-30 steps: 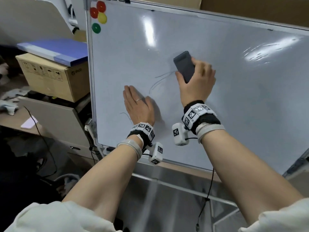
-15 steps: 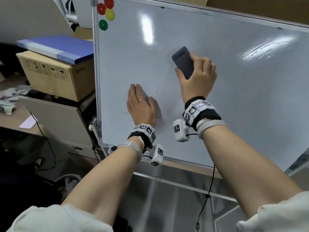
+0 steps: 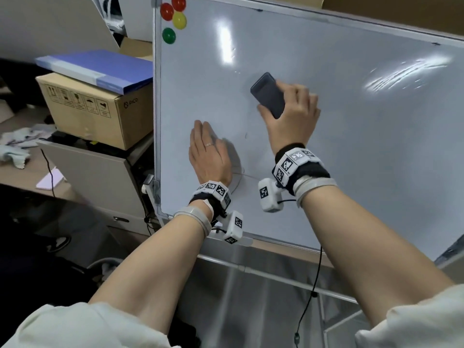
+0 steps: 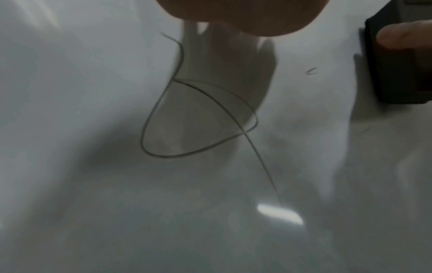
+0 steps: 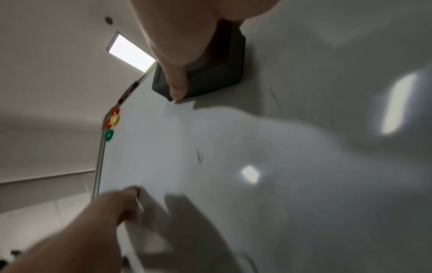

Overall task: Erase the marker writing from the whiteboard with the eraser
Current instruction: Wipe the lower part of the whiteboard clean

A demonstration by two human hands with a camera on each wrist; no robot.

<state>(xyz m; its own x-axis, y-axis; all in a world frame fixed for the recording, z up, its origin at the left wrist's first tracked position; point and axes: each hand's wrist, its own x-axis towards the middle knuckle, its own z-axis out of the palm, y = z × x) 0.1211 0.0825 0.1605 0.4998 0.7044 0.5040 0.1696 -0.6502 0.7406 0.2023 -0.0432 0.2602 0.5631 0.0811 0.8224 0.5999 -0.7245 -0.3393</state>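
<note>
The whiteboard (image 3: 351, 146) stands upright in front of me. My right hand (image 3: 291, 114) grips a dark grey eraser (image 3: 268, 94) and holds it flat against the board near the middle; the eraser (image 5: 210, 73) shows with the thumb over it in the right wrist view. My left hand (image 3: 207, 151) lies flat on the board with straight fingers, lower left of the eraser. A small marker tick (image 3: 246, 135) sits between the hands. A thin looping marker line (image 4: 198, 120) runs under the left palm, with a short stroke (image 3: 247, 175) showing beside the wrist.
Several round magnets (image 3: 173, 18), red, yellow and green, stick to the board's top left corner. Left of the board, a cardboard box (image 3: 95, 111) with a blue folder (image 3: 98, 69) on top rests on a grey cabinet (image 3: 95, 177). The board's stand rail (image 3: 251, 268) runs below.
The curved marker strokes left of the eraser a second ago are gone; only a small tick is left. The eraser has wiped over that spot and stays near it. The left hand has kept still.
</note>
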